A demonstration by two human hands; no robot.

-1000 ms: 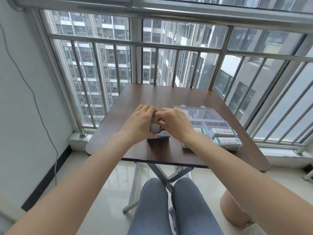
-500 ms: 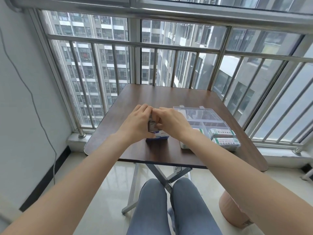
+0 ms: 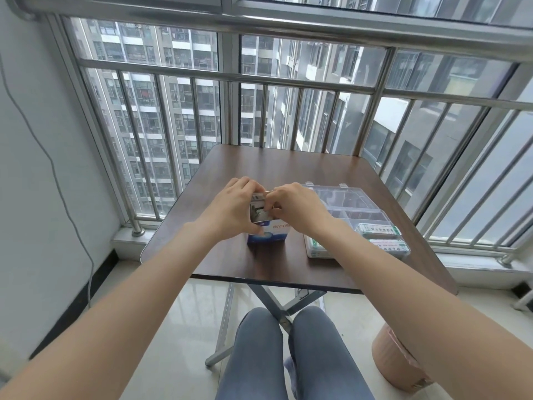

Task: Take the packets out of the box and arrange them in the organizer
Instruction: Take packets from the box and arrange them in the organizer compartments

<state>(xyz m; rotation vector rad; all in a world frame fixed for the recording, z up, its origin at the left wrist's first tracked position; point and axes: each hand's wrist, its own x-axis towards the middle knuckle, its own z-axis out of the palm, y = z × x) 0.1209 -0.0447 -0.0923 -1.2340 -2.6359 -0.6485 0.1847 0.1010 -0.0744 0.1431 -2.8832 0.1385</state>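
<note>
Box [image 3: 266, 233] unmoved; both hands' fingers [image 3: 261, 189] still grip its open top.

**Around the balcony seat**

We see a dark brown tabletop [image 3: 277, 166] on crossed metal legs [image 3: 269, 301], standing near a steel railing [image 3: 288, 82] with upright bars. Beyond the glass, tall apartment blocks [image 3: 161, 116] fill our view. On our left a white wall [image 3: 34, 168] carries a thin grey cable [image 3: 50, 160] running down it. Below us lie a glossy pale floor [image 3: 187, 327], knees in blue jeans [image 3: 259, 356], and a tan bin [image 3: 395, 362] at the right.
</note>
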